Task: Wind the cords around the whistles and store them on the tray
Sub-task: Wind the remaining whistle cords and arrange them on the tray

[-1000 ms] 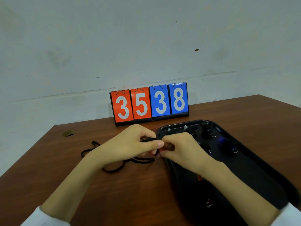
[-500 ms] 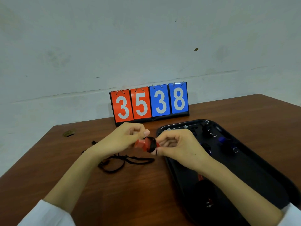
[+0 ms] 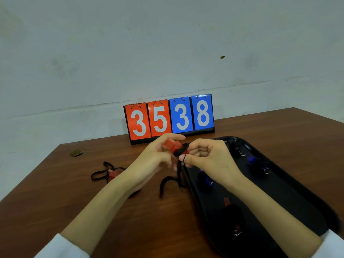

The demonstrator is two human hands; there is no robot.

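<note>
Seen from the head, the left hand [image 3: 158, 159] curls its fingers round one boxy red plastic whistle [image 3: 172, 146] above the wooden table [image 3: 74, 211], while the right hand [image 3: 210, 157] pinches its thin black cord [image 3: 183, 159] between thumb and forefinger, some turns wound on the rounded end. A second red whistle [image 3: 112, 174] lies in its loose cord left of the glossy black tray [image 3: 294, 189], where wound bundles [image 3: 206, 180], blue and red, sit too dark to count.

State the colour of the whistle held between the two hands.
Red whistle, with a black cord partly wound round it; seen in the head view.
</note>
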